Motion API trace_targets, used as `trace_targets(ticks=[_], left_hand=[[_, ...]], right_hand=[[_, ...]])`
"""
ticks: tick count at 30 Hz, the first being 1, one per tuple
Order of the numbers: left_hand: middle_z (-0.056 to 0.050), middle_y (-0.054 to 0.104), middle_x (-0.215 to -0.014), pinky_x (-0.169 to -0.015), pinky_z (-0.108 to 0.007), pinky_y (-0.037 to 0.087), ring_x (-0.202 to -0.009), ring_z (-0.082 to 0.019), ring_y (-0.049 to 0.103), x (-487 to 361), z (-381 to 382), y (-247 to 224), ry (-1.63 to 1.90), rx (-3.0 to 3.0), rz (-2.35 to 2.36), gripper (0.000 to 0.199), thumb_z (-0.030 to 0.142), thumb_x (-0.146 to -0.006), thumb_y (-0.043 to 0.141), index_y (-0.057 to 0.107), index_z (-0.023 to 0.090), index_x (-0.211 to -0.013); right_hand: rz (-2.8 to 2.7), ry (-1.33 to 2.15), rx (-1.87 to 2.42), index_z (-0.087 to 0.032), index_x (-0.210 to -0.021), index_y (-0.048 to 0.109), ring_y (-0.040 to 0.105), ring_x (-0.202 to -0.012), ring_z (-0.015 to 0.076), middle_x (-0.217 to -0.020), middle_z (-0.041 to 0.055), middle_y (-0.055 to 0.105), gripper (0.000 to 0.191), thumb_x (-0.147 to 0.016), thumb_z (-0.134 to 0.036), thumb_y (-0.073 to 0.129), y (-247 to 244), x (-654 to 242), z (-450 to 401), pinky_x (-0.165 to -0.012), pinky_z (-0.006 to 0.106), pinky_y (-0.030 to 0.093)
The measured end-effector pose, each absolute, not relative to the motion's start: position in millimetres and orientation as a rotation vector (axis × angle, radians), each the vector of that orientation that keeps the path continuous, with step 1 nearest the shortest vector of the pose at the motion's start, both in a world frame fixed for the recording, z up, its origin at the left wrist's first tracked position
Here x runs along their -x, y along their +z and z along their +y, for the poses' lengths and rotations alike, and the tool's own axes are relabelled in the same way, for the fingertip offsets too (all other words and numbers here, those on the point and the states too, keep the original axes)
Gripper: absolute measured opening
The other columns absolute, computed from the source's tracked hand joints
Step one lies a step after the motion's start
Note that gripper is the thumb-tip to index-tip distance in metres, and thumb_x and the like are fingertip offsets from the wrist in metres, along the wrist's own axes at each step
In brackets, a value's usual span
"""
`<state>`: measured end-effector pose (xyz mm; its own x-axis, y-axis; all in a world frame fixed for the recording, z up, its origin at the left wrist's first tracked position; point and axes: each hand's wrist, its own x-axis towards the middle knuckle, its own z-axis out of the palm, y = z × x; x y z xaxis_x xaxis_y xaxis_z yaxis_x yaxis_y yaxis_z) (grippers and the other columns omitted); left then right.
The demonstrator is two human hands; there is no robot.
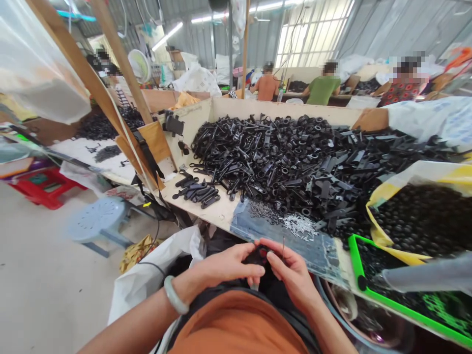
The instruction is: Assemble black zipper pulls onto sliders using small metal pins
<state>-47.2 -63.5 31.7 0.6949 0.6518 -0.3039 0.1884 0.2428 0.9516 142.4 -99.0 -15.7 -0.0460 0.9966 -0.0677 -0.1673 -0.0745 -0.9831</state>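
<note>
Close to my lap, my left hand [236, 265] and my right hand [287, 268] meet around a small black plastic part [259, 255] with a spot of red on it. Fingers of both hands close on it and hide most of its shape. A thin metal rod [283, 242] stands up by the right fingers; its lower end is hidden. Just beyond the hands, a dark worn mat [258, 231] bears small dark pins [263, 211] and silvery pins [299, 225]. Several black handle-like pieces [202, 192] lie in a group to the left.
A large heap of black plastic parts [273, 147] fills the bench. At right are a yellow-edged bag [376, 221] of black balls and a green tray [391, 302]. A wooden post [110, 113] and a blue stool [98, 216] stand left. Several people sit farther back.
</note>
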Motion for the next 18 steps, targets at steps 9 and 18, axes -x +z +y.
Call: trace_targets(ticks=[9,18], left_hand=[[0.001,0.064,-0.071,-0.048,-0.02,0.029,-0.046,-0.006,0.049,52,-56,39,0.295,-0.93,0.707,0.035,0.037,-0.082,0.068,0.055,0.015,-0.106],[0.002,0.061,-0.068,-0.045,-0.021,0.024,-0.043,-0.004,0.043,47,-46,28,0.309,-0.865,0.695,0.035,0.041,-0.081,0.07,0.059,0.014,-0.1]], right_hand=[[-1.189,1.448,1.108,-0.029,-0.121,0.077,0.043,-0.048,0.0064,-0.109,0.0071,0.078,0.04,-0.089,-0.052,0.07,-16,-147,-86,-0.055,0.025,0.051],[-1.166,1.484,1.154,-0.025,-0.121,0.078,0.043,-0.047,0.0068,-0.104,0.0098,0.079,0.045,-0.085,-0.053,0.073,-24,-150,-75,-0.045,0.021,0.043]])
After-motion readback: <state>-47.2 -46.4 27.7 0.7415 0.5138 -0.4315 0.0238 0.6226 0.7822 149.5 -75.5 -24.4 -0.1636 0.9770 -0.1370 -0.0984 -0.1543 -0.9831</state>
